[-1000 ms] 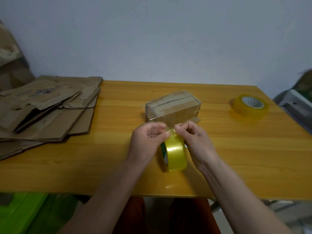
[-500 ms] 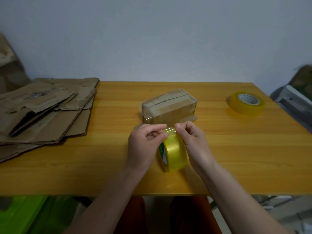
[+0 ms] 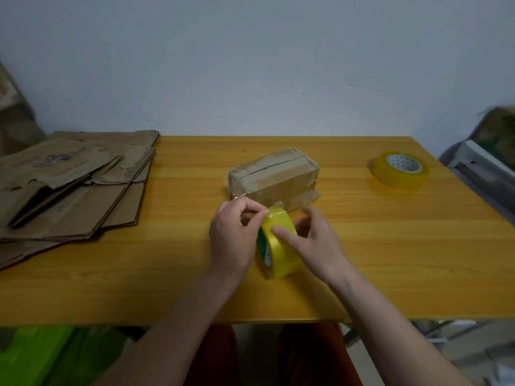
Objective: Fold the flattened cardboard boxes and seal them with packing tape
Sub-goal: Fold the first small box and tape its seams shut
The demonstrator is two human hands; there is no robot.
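A small folded cardboard box (image 3: 274, 174), wrapped in clear tape, sits mid-table. Just in front of it a yellow tape roll (image 3: 280, 246) stands on edge. My left hand (image 3: 237, 235) pinches at the top left of the roll with thumb and forefinger, fingers curled. My right hand (image 3: 315, 243) holds the roll from the right, its thumb laid across the roll's face and its fingers curved behind. A stack of flattened cardboard boxes (image 3: 69, 185) lies at the table's left end.
A second yellow tape roll (image 3: 400, 169) lies flat at the far right of the wooden table (image 3: 390, 260). A grey object (image 3: 485, 174) stands off the right edge. Green bags (image 3: 50, 355) sit below the front edge.
My right hand left the pinch at the roll's top and moved down to grasp the roll's right side. The left hand kept its pinch.
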